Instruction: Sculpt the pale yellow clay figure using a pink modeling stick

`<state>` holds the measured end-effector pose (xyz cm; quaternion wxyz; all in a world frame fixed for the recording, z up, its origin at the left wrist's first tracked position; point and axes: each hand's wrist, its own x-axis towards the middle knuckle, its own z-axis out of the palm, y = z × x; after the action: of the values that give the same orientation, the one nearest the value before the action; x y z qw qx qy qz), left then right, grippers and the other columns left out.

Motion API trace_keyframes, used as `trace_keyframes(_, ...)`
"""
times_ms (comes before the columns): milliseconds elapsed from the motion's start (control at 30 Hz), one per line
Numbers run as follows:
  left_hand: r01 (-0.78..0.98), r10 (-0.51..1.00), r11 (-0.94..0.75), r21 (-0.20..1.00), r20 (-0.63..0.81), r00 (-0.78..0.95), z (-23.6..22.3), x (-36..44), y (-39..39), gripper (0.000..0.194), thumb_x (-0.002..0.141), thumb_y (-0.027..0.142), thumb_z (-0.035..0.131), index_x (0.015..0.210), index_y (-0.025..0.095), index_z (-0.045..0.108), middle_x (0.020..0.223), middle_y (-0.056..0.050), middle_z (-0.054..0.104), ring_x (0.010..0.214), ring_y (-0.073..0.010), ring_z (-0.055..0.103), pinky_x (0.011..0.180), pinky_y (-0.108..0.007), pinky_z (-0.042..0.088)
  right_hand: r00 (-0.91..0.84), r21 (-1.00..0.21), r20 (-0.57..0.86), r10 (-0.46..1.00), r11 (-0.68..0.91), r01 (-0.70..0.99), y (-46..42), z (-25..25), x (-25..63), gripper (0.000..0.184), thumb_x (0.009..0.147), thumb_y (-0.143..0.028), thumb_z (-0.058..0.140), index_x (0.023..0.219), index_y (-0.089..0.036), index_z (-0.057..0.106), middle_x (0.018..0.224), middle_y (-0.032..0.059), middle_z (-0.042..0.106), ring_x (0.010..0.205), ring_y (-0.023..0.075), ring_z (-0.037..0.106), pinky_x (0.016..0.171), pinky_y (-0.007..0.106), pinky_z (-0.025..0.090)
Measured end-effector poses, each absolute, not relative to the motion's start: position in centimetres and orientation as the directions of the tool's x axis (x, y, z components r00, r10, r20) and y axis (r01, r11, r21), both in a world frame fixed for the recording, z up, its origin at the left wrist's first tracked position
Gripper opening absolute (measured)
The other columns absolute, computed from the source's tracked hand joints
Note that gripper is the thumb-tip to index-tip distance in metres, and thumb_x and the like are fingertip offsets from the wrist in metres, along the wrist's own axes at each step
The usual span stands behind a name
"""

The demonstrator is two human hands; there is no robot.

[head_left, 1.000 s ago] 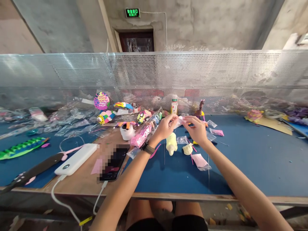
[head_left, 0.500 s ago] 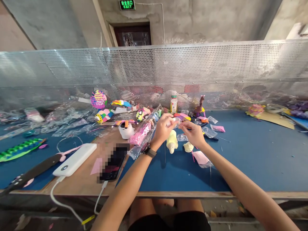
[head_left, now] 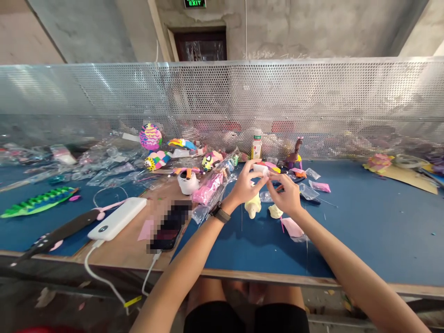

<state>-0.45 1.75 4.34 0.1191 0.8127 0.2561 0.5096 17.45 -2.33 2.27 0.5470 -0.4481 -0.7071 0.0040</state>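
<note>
Both grips are pinching one small white clay lump (head_left: 261, 169), left hand (head_left: 244, 186) and right hand (head_left: 287, 196) meeting over the blue felt-covered surface (head_left: 364, 226). Pale yellow clay figure (head_left: 253, 205) is sitting below, looking half-built; the lump isn't attached yet.

phone (head_left: 170, 225) screen: blurred out | small white piece (head_left: 261, 169) in grip: perhaps clay, too small
</note>
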Motion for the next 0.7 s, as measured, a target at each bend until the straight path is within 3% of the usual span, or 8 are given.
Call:
trace_keyframes(500, 0.251, 0.567, -0.824, 0.509, 0.743, 0.356, 4.07, -0.89, 2.14, 0.03, 0.105, 0.042, 0.062, 0.103, 0.019, 0.081, 0.151, -0.014, 0.055, 0.142, -0.0292, 0.057, 0.123, -0.054, 0.049, -0.049, -0.453, 0.807, 0.589, 0.67, 0.588, -1.93, 1.77, 17.66, 0.029, 0.101, -0.037, 0.059, 0.122, -0.028, 0.077, 0.121, 0.0068, 0.081, 0.101, 0.0245, 0.08, 0.081, 0.039, 0.073)
trace_keyframes(700, 0.226, 0.579, -0.815, 0.534, 0.737, 0.349, 3.87, -0.93, 2.25, 0.028, 0.1, 0.045, 0.07, 0.099, 0.019, 0.081, 0.15, -0.014, 0.057, 0.136, -0.0299, 0.06, 0.119, -0.055, 0.052, -0.082, -0.424, 0.822, 0.563, 0.703, 0.572, -1.88, 1.4, 17.66, 0.032, 0.101, -0.034, 0.059, 0.124, -0.028, 0.08, 0.126, 0.0064, 0.081, 0.117, 0.0277, 0.078, 0.089, 0.042, 0.072)
